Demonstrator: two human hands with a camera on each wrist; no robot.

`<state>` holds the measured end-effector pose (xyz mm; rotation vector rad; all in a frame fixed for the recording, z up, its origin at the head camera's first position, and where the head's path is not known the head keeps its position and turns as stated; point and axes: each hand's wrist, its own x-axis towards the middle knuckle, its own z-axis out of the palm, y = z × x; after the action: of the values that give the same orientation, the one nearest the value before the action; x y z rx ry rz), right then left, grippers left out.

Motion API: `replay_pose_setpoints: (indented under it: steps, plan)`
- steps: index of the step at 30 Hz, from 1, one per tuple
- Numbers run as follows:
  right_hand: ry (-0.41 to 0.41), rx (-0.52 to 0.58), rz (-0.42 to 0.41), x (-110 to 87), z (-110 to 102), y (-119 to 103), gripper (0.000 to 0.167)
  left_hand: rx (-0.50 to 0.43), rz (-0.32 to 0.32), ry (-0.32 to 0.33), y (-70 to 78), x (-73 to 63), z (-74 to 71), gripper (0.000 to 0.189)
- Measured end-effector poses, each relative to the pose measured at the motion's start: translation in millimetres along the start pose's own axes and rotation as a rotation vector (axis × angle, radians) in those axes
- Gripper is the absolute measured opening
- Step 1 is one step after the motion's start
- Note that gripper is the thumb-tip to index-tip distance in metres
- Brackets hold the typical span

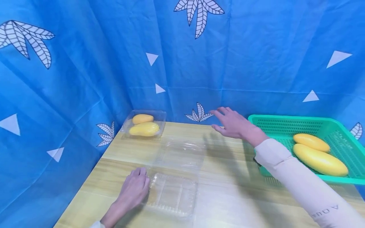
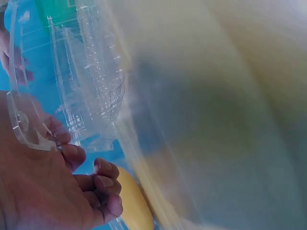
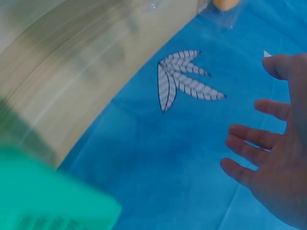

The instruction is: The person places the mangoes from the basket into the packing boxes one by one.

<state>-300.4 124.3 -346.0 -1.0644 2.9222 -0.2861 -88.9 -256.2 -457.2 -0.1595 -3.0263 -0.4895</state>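
Observation:
An unfolded clear plastic clamshell box [image 1: 174,193] lies on the table, its lid half [image 1: 180,155] toward the back. My left hand [image 1: 134,186] is at the box's left side. In the left wrist view, thumb and forefinger pinch the clear plastic edge [image 2: 36,145], and the other fingers curl loosely. My right hand [image 1: 232,124] hovers over the table's back edge with fingers spread and nothing in them. To its right, two yellow mangoes [image 1: 320,160] lie in a green plastic basket [image 1: 291,118].
Another clear box [image 1: 161,125] with two yellow mangoes [image 1: 144,129] stands at the table's back left corner. A blue curtain [image 1: 188,63] with leaf prints hangs behind and along the left of the wooden table [image 1: 228,190].

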Motion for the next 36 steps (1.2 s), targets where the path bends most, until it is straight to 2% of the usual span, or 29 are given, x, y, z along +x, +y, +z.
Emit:
replay_pose_setpoints:
  steps: [5, 9, 16, 20, 25, 30, 36]
  plan:
    - [0.042, -0.015, 0.003, -20.6, -13.7, 13.3, 0.063, -0.006, 0.001, -0.015, 14.8, 10.9, 6.2, 0.018]
    - [0.083, -0.045, 0.026, -39.9, -20.5, 27.4, 0.064, -0.032, 0.038, -0.014, 25.0, 20.4, 11.8, 0.019]
    - [0.057, -0.063, 0.081, -71.2, -26.3, 47.5, 0.064, -0.087, 0.013, -0.028, 36.8, 26.8, 19.7, 0.018]
    - [0.045, -0.046, 0.100, -90.5, -29.2, 60.1, 0.063, -0.117, 0.024, 0.014, 46.1, 37.2, 26.4, 0.018]
    - [0.041, -0.027, 0.082, -107.9, -25.9, 77.0, 0.061, -0.143, 0.018, 0.068, 57.1, 51.1, 36.7, 0.018]
    - [0.041, -0.032, 0.105, -122.5, -24.1, 95.2, 0.062, -0.170, 0.024, 0.019, 68.5, 67.2, 40.6, 0.018]
    - [-0.042, -0.070, 0.146, -136.9, -18.5, 115.4, 0.063, -0.204, 0.022, -0.013, 81.9, 81.1, 45.2, 0.018]
